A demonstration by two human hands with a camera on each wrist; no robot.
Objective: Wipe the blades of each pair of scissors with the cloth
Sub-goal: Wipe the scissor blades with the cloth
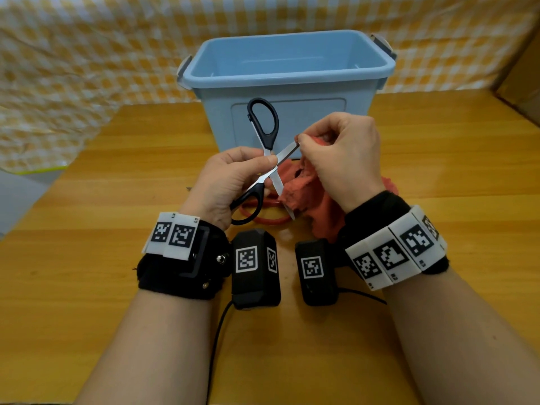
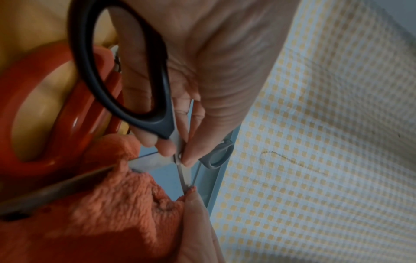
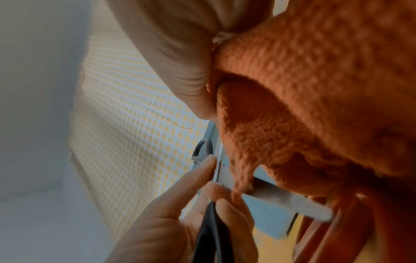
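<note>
Gripping a pair of black-handled scissors (image 1: 264, 159) at the pivot, a person's left hand (image 1: 230, 182) holds them spread wide above the wooden tabletop (image 1: 117, 258), thumb and fingertips pinched tight on the metal where the blades cross. One handle loop points up toward a pale blue storage bin (image 1: 289, 83) (its hinged latches show at both ends), the other sits low against the palm. Below the scissors lies a second, red-handled pair (image 1: 263, 213), flat on the tabletop and partly covered. To the right, the right hand (image 1: 340, 159) closes its grip on a rust-red terry cloth (image 1: 304, 194), pinching a fold of it around the upper blade near the tip, while the rest of the cloth hangs down to the tabletop. Both wrists wear black bands with square printed markers (image 1: 388, 255). A yellow checked sheet (image 1: 87, 54) drapes behind.
</note>
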